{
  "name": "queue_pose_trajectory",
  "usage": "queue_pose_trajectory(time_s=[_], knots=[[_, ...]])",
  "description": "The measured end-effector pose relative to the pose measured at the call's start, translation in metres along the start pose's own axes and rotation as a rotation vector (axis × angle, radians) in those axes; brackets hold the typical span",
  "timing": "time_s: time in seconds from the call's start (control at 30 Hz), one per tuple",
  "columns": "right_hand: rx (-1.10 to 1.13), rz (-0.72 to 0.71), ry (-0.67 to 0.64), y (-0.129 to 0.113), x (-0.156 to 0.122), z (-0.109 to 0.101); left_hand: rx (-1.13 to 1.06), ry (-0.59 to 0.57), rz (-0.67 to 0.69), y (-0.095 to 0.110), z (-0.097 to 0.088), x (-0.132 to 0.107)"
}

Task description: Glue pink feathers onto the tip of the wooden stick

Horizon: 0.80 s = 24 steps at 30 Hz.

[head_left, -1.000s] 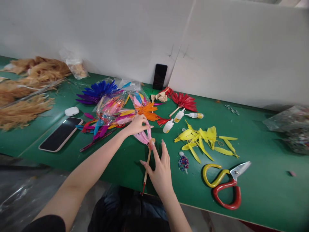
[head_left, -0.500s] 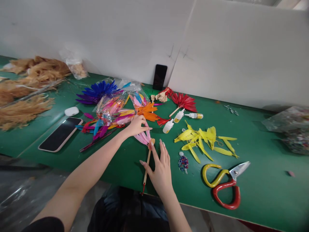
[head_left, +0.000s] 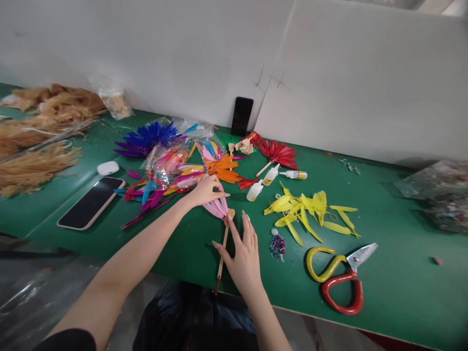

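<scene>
A wooden stick lies on the green table with pink feathers fanned at its top end. My left hand reaches across and presses its closed fingertips on the pink feathers. My right hand rests beside the stick, fingers stretched out and apart, the index fingertip near the stick's top. A heap of mixed coloured feathers in clear wrap lies just behind my left hand.
Yellow feathers, small glue bottles, a bead cluster and red-and-yellow scissors lie to the right. A phone and white earbud case sit left, tan fibre bundles far left. Another phone leans on the wall.
Almost nothing has moved. My right hand's fingers have shifted slightly along the stick and the view has drifted a little.
</scene>
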State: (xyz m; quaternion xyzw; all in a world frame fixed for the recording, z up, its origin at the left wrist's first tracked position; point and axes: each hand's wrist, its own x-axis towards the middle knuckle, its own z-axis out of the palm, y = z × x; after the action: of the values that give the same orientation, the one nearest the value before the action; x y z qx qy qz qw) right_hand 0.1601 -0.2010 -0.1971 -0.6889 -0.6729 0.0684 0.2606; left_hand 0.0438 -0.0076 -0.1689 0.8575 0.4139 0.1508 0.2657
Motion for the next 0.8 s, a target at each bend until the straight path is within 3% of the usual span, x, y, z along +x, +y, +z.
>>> queue_pose_trajectory(time_s=[0.63,0.8], knots=[[0.014,0.008,-0.025,0.001,0.000,0.000,0.004,-0.044,0.028,0.000,0.000,0.001],[0.008,0.011,-0.026,0.000,0.000,-0.001,0.022,0.108,0.008,-0.009,-0.007,0.002]])
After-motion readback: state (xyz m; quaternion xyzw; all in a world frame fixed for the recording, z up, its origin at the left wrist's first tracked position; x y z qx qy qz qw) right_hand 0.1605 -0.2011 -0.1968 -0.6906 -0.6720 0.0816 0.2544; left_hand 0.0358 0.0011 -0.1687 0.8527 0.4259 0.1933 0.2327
